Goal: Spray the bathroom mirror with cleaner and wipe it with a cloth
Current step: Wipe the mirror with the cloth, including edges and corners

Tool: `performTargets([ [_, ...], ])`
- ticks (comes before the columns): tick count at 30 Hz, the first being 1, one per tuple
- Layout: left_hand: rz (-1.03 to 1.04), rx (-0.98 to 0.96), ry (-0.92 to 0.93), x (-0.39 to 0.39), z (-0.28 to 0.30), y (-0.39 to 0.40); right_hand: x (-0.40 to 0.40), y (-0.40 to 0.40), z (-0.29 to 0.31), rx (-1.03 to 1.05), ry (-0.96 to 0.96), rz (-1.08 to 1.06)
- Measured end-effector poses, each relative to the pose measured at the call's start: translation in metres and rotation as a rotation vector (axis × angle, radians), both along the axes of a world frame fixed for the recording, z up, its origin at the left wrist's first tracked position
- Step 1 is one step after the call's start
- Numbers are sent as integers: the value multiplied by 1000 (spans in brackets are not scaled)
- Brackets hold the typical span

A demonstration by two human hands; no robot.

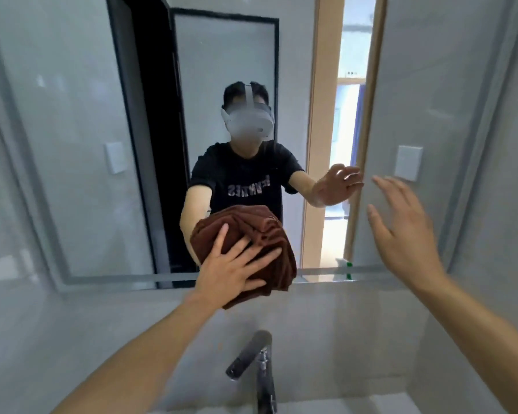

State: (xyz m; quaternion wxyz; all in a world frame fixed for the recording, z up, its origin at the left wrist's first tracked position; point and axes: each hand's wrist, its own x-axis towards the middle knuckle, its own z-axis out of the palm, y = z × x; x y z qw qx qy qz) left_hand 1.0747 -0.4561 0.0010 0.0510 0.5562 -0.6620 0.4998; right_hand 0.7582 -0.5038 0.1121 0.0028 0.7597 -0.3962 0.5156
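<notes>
Up against the bathroom mirror (81, 162), the left hand (237, 264) pressed a bunched brown cloth (251, 231) to the glass near the lower edge, a little left of the middle. Its fingers were spread and fairly straight across the folds, the palm flat on the fabric rather than curled round it, and the lower part of the cloth hung past the mirror's bottom edge onto the grey wall (72, 339) below. The bare left forearm ran up from the lower left corner of the view.

The right hand (401, 234) was raised at the right, fingers wide and straight, holding nothing. It sat near the mirror's right edge; whether its fingertips touched the glass or the wall could not be told. Just above those fingertips a white switch plate (408, 162) was fixed to the wall.

Reflected in the mirror, the person stood in a black T-shirt with pale lettering and a white headset, both arms reaching forward, with a dark-framed door and a wood-framed doorway behind. A small white and green object (346, 268) showed at the mirror's lower edge, too small to name for certain.

Below the cloth, a chrome faucet (257, 360) rose from the bottom of the view, its spout angled down to the left.
</notes>
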Motion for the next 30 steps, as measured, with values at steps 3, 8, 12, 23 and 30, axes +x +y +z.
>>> performTargets([
  [3,104,-50,25,69,3,44,35,4,0,-15,-30,78],
  [8,113,-153,42,104,9,71,70,17,2,-57,-37,162],
  [12,82,-237,160,68,8,49,64,18,-1,-85,-54,181],
  [23,-88,0,62,-185,42,-104,-57,-33,-4,-71,-86,-11],
  [30,-86,129,-249,-283,107,-167,-87,-56,25,-105,-297,-21],
])
